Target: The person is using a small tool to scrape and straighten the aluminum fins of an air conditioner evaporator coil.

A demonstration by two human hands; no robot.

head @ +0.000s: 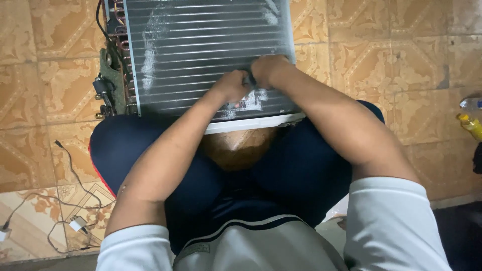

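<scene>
A finned metal coil unit (201,45) from an air conditioner lies on the tiled floor in front of my crossed legs, its near edge resting against my knees. White streaks and a white patch mark its fins. My left hand (232,85) is closed and pressed on the fins near the white patch. My right hand (268,69) sits right beside it, curled around a small dark object (248,79) held against the fins. What that object is cannot be made out.
Copper tubes and wiring (111,75) stick out at the unit's left end. A thin cable with small plugs (70,200) trails over the floor at lower left. A yellow-capped bottle (471,123) lies at the right edge. Patterned tan tiles (391,55) surround everything.
</scene>
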